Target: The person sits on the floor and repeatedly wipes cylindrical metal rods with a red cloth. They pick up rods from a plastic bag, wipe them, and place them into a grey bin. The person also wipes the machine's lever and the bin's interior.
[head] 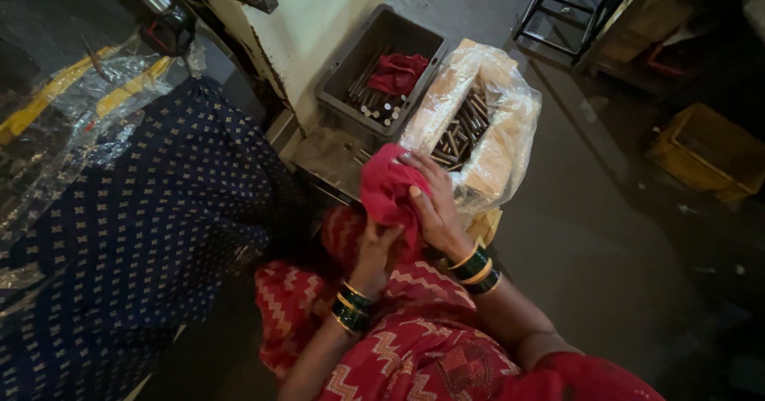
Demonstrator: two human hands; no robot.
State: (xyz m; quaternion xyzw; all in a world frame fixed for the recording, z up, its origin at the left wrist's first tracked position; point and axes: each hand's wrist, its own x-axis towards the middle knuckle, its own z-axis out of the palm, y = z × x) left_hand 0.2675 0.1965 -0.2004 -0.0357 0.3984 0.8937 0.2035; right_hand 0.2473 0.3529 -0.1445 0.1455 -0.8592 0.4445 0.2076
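Together we hold a red cloth (388,190) over our lap: our right hand (434,202) lies spread across it, fingers (420,164) pressing the fabric, and our left hand (374,249) grips it from below, fingers clenched in its folds. Just beyond, a plastic-lined box (498,158) holds metal rods (462,130); beside it a grey bin (351,66) carries more rods and another red rag (398,72).

Dim scene, lit from above near the middle; the plastic-lined box (478,130) catches mild glare. Corners sink into deep shadow, the floor (606,233) is murky, and edges look soft and slightly stretched.
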